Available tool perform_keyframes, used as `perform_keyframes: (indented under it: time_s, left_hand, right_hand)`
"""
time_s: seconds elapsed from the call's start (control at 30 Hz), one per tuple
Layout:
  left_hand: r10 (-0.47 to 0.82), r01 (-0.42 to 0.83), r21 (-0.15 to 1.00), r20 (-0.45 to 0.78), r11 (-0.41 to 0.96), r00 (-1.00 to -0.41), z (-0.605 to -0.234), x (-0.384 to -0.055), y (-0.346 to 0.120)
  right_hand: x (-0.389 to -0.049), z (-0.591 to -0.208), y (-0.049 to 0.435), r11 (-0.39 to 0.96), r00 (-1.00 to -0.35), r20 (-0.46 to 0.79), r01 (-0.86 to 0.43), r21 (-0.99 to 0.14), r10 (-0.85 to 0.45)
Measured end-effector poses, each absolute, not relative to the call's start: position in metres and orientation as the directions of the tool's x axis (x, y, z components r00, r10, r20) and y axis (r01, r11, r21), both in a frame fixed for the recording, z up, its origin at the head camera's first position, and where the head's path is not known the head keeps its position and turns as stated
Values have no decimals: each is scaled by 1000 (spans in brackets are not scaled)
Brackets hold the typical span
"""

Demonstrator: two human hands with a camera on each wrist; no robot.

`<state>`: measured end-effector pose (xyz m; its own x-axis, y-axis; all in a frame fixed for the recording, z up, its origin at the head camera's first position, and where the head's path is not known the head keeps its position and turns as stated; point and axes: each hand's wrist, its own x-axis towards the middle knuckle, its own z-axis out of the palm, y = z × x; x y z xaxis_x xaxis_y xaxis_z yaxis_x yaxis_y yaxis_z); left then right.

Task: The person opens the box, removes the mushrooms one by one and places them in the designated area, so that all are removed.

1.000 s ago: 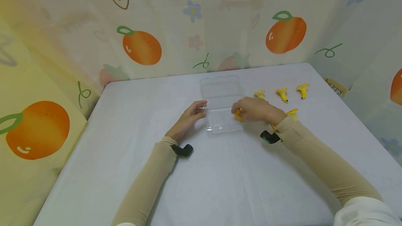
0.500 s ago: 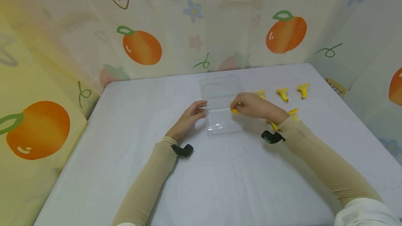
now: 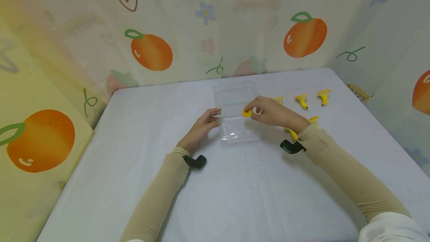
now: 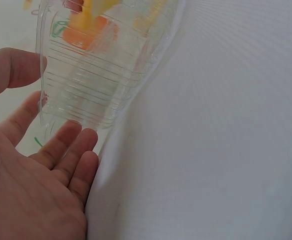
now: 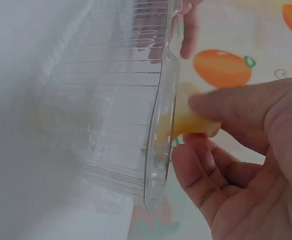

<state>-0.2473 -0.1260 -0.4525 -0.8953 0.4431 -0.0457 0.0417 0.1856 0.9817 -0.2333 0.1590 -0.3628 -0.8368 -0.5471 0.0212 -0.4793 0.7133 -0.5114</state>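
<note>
A clear plastic clamshell box (image 3: 235,128) lies unfolded on the table, its lid (image 3: 235,92) toward the back. My left hand (image 3: 202,125) is at the box's left edge. In the left wrist view, its thumb and forefinger tips touch the rim (image 4: 42,80), while the other fingers stay loosely extended below. My right hand (image 3: 270,111) pinches a yellow chanterelle mushroom (image 3: 246,113) between thumb and fingers, over the right part of the box. In the right wrist view, this mushroom (image 5: 206,125) is partly seen through the clear wall and blurred.
Several more yellow mushrooms (image 3: 301,101) lie to the right, one (image 3: 291,134) close to my right wrist and another (image 3: 278,100) partly behind my hand. A white cloth covers the table (image 3: 208,197). A fruit-printed curtain (image 3: 188,29) hangs behind it.
My right hand has shifted slightly left and toward the back with the mushroom, from the front tray's right side to near the fold. My left hand has stayed in place.
</note>
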Motion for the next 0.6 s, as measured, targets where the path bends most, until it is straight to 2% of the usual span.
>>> perform_keyframes:
  time_s: [0.23,0.6]
  left_hand:
    - [443,32,982,-53,183,-895,-452,-247,-126]
    - [447,24,987,-50,159,-893,-452,-248,-126]
  right_hand:
    - [-234,-360,160,710,-843,-41,-424,-562,-536]
    - [-232,-358,164,637,-841,31,-433,-638,-540]
